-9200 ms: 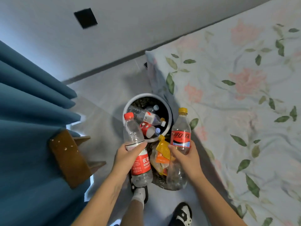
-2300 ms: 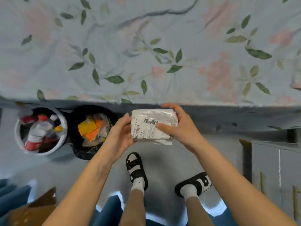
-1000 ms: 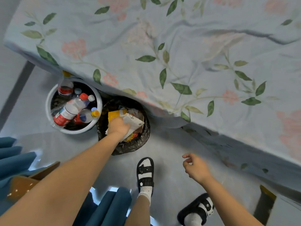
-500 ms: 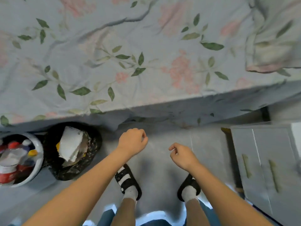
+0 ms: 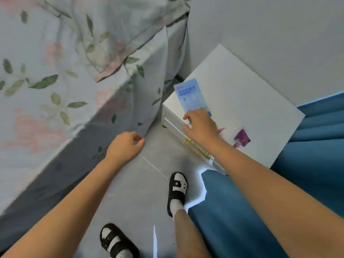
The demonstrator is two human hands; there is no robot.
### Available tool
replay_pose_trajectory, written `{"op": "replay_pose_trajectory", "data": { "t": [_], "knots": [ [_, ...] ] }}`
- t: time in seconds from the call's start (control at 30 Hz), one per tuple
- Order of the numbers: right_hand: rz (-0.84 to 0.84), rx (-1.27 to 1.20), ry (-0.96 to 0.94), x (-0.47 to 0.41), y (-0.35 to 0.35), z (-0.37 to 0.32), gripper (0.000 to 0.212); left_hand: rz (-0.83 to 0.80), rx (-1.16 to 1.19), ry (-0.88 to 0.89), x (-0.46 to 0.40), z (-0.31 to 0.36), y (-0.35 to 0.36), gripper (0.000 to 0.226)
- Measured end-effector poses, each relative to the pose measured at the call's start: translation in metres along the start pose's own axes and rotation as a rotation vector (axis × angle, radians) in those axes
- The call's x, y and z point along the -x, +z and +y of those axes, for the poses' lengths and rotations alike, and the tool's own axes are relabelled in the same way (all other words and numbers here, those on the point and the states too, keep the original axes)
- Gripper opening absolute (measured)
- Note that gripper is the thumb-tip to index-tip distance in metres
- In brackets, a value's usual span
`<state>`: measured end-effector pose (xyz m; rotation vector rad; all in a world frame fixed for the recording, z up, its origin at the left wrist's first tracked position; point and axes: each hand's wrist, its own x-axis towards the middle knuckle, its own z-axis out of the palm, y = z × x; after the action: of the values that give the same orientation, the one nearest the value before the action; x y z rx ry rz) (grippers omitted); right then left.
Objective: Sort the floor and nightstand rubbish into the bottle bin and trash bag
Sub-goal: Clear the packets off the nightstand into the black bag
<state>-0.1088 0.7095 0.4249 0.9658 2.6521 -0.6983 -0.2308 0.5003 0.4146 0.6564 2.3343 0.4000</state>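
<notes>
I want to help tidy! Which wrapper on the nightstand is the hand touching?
The big light-blue packet: the right hand rests on its near end. The small purple wrapper lies untouched.

The right hand (image 5: 200,126) covers the near end of the blue packet (image 5: 191,96), whose print is too blurred to read. Its fingertips are hidden. The purple wrapper (image 5: 242,139) is too small to identify.

The bedsheet (image 5: 55,86) is pale grey with green leaves and pink flowers. The nightstand (image 5: 242,101) is white with gold handles (image 5: 195,148), bearing a light blue packet (image 5: 191,95) and a purple wrapper (image 5: 242,139). Curtains (image 5: 307,164) are deep teal; sandals (image 5: 176,189) black and white; the floor (image 5: 141,192) grey.
</notes>
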Motion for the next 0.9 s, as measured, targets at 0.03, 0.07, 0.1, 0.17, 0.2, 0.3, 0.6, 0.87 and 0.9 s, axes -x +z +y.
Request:
{"op": "replay_pose_trajectory", "data": {
  "t": [0.03, 0.07, 0.1, 0.17, 0.2, 0.3, 0.6, 0.87, 0.9],
  "knots": [
    [0.064, -0.023, 0.023, -0.009, -0.009, 0.014, 0.027, -0.007, -0.020, 0.016, -0.006, 0.017, 0.003, 0.024],
    [0.110, -0.047, 0.049, -0.018, -0.015, 0.025, 0.029, -0.017, -0.039, 0.028, -0.012, 0.032, 0.007, 0.024],
    [0.136, -0.066, 0.079, -0.026, -0.018, 0.034, 0.032, -0.027, -0.057, 0.043, -0.016, 0.044, 0.010, 0.024],
    [0.130, -0.106, 0.164, -0.044, -0.019, 0.048, 0.040, -0.061, -0.101, 0.065, -0.023, 0.064, 0.016, 0.025],
    [0.107, -0.132, 0.207, -0.051, -0.016, 0.052, 0.045, -0.075, -0.119, 0.067, -0.026, 0.071, 0.018, 0.026],
    [0.035, -0.149, 0.309, -0.068, -0.004, 0.055, 0.059, -0.083, -0.141, 0.066, -0.036, 0.087, 0.019, 0.026],
    [0.029, -0.067, 0.356, -0.085, 0.006, 0.054, 0.071, -0.068, -0.143, 0.018, -0.052, 0.102, 0.012, 0.026],
    [-0.072, -0.223, 0.268, -0.091, 0.002, 0.061, 0.038, -0.091, -0.028, -0.031, -0.048, 0.093, 0.015, 0.023],
    [-0.055, -0.264, 0.257, -0.090, 0.001, 0.062, 0.035, -0.098, -0.013, -0.034, -0.048, 0.093, 0.017, 0.023]
  ]
}}
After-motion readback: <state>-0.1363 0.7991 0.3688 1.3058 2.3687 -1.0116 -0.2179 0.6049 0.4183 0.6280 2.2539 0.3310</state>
